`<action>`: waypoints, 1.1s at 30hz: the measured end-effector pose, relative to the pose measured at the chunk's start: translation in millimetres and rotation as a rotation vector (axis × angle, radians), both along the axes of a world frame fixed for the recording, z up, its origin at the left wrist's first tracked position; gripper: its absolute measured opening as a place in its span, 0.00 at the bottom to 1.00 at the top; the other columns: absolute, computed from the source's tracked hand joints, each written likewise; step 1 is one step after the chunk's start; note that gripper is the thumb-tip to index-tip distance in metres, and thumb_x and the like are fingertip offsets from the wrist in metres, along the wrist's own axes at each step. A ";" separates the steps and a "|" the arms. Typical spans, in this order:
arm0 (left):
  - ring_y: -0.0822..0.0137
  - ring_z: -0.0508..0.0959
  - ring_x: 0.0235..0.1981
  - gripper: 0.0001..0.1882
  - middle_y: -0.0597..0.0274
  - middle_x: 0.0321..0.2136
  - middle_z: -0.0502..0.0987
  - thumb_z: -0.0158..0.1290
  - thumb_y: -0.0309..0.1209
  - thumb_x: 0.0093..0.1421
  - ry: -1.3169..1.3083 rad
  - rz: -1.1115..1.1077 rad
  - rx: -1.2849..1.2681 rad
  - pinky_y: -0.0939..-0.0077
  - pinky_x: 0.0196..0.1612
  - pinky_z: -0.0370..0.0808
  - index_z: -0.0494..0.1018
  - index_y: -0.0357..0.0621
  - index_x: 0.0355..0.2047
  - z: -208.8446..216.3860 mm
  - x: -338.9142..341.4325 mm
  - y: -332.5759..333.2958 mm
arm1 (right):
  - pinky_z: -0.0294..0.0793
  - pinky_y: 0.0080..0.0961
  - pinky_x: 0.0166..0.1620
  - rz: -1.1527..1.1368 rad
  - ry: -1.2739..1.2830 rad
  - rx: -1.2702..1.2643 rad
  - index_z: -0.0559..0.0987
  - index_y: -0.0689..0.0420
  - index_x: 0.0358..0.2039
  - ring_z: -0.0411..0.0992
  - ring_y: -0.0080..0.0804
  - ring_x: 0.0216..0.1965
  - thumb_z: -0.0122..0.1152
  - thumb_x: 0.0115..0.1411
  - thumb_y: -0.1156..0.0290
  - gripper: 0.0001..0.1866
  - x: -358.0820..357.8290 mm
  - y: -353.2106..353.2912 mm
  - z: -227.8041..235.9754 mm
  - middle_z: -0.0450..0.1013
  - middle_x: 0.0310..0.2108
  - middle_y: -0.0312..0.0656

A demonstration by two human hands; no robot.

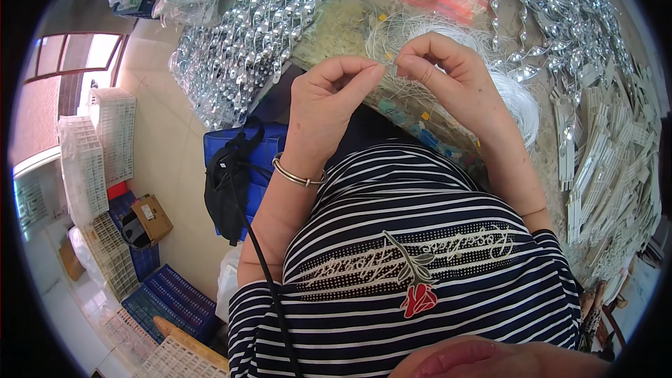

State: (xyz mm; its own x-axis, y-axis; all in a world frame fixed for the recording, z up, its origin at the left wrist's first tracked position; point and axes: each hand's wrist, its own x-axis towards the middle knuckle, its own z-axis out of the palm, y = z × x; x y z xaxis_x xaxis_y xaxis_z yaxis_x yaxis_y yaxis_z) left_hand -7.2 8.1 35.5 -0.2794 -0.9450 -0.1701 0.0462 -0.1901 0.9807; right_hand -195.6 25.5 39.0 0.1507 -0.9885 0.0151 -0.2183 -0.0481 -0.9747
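- Left hand (323,101), thumb and forefinger pinched tight; right hand (458,87) pinched just beside it, the tips almost meeting. Anything between them is too fine to make out.
- Right below, loose white thread (521,101) lies coiled, a good heap apparently left to use.
- Farther out, silver bead strands (262,35) look already strung; how many remain, I can't tell.
- Far right, pale strips (605,168) lie piled.

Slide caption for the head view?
Left grip and right grip pinched finger-to-thumb, any held item indiscernible, near coiled thin white cord and shiny silver bead strands.
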 end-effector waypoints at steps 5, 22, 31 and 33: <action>0.78 0.75 0.32 0.07 0.64 0.30 0.78 0.56 0.22 0.55 0.002 -0.030 0.000 0.85 0.38 0.71 0.76 0.35 0.35 -1.1 -0.7 0.0 | 0.69 0.15 0.40 -0.015 -0.118 0.060 0.76 0.61 0.35 0.69 0.17 0.33 0.56 0.59 0.71 0.07 -1.0 -1.7 -4.3 0.72 0.29 0.33; 0.83 0.71 0.27 0.05 0.71 0.25 0.76 0.58 0.25 0.54 -0.060 -0.074 -0.062 0.90 0.31 0.68 0.77 0.37 0.30 -1.6 -1.1 0.1 | 0.68 0.14 0.39 0.036 -0.195 0.130 0.75 0.61 0.35 0.68 0.15 0.33 0.55 0.59 0.73 0.06 -4.0 -3.7 -8.1 0.72 0.30 0.31; 0.79 0.74 0.31 0.08 0.66 0.31 0.77 0.55 0.22 0.56 -0.015 -0.058 0.012 0.86 0.38 0.70 0.76 0.36 0.37 2.8 -6.6 1.1 | 0.67 0.13 0.40 0.000 -0.092 0.081 0.74 0.61 0.34 0.67 0.14 0.35 0.55 0.59 0.74 0.05 -3.0 -1.4 -3.0 0.70 0.30 0.30; 0.79 0.74 0.31 0.08 0.66 0.31 0.77 0.55 0.22 0.56 0.004 -0.041 -0.024 0.87 0.37 0.70 0.76 0.36 0.37 -1.6 -6.7 1.1 | 0.67 0.13 0.40 0.010 -0.053 0.038 0.74 0.61 0.34 0.67 0.14 0.35 0.55 0.59 0.74 0.04 -2.3 -1.3 -2.5 0.71 0.30 0.31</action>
State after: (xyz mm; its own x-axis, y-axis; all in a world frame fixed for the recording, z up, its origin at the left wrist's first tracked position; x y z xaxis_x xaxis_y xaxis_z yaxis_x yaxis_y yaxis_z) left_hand -13.9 9.3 33.9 -0.3188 -0.9364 -0.1465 0.0429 -0.1687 0.9847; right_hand -197.9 24.2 36.5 0.1610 -0.9869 -0.0143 -0.1657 -0.0128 -0.9861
